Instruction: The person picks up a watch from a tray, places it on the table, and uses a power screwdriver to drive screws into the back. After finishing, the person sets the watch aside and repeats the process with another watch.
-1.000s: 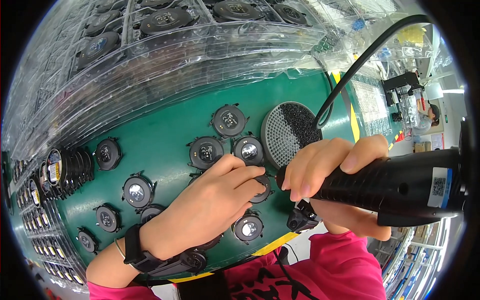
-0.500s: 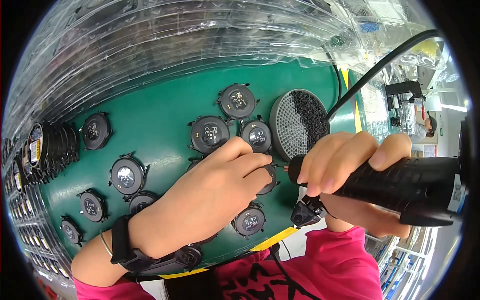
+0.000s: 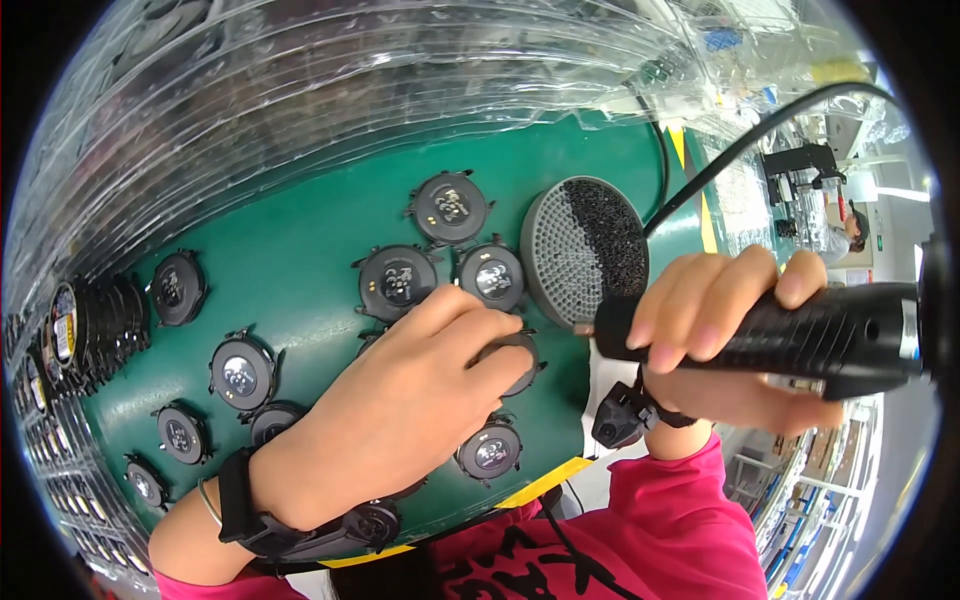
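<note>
Tool (image 3: 840, 335) clamped in right hand (image 3: 715, 325) wants steady aim; watch case (image 3: 524, 374) lies under left hand (image 3: 405, 400), whose grip is unclear.

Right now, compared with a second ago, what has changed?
The right hand has drawn the black hand tool rightward, so its tip sits farther from the watch case under the left hand. Both hands keep their hold; the round grey dish stays put.
</note>
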Available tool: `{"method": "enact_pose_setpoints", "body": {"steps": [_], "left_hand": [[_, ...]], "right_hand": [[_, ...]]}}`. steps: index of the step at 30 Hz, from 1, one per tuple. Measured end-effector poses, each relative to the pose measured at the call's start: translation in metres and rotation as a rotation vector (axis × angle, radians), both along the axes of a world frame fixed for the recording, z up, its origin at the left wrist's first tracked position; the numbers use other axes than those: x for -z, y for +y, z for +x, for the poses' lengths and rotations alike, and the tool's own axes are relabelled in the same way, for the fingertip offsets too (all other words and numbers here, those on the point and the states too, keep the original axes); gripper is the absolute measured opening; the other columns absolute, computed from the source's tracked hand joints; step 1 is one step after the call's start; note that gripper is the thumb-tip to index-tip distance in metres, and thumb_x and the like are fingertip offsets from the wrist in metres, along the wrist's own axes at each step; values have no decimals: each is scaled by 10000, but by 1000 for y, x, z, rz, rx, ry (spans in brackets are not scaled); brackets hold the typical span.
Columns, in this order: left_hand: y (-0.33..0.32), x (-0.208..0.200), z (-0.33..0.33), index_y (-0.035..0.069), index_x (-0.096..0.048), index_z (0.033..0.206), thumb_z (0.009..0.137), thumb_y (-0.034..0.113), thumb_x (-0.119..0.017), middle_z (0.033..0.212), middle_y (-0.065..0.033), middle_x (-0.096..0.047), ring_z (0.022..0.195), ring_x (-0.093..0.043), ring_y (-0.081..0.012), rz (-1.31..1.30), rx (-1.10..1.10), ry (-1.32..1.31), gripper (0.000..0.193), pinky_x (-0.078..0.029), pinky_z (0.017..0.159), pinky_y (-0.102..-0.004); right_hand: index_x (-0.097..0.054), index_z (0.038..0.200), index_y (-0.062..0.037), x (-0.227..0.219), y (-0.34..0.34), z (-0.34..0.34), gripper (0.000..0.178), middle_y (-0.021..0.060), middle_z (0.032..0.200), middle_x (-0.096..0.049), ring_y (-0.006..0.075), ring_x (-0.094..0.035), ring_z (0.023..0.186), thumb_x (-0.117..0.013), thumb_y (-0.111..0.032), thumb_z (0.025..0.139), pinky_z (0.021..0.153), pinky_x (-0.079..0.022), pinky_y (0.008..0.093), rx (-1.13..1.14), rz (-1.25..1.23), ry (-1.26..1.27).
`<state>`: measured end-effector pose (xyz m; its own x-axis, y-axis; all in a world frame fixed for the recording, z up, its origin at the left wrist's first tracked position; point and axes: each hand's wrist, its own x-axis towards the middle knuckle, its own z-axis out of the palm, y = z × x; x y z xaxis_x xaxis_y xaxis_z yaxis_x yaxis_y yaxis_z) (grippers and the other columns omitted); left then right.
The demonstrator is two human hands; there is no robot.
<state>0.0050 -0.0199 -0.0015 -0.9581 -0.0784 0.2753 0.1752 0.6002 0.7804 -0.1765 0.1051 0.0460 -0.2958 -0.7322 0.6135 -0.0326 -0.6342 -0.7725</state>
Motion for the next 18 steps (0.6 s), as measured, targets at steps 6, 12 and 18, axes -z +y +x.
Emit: {"method": "enact_pose_setpoints", "body": {"steps": [6, 12, 18], "left_hand": [[-1, -9, 1, 73, -652, 1087, 641, 44, -796, 1203, -60, -611, 1029, -534, -318, -22, -70, -63, 469, -500, 845, -395], [-3, -10, -2, 79, -668, 1081, 636, 53, -791, 1239, -47, -619, 1013, -523, -311, -1, -22, -99, 463, -499, 835, -390], [-3, -12, -3, 10, -650, 1098, 684, -9, -716, 1255, -80, -587, 1012, -526, -295, -76, 30, -71, 420, -511, 811, -359]], "right_hand": [[-416, 1179, -79, 9, -2, -17, 808, 92, 768, -561, 228, -591, 565, -560, -775, 794, 522, -534, 361, 137, -44, -16], [-423, 1207, -78, 7, 0, -20, 834, 101, 803, -577, 232, -610, 595, -569, -781, 781, 539, -541, 379, 6, 35, 39], [-424, 1207, -83, 6, 4, -24, 853, 107, 838, -590, 238, -621, 606, -568, -799, 765, 546, -546, 382, 7, 12, 52]]}}
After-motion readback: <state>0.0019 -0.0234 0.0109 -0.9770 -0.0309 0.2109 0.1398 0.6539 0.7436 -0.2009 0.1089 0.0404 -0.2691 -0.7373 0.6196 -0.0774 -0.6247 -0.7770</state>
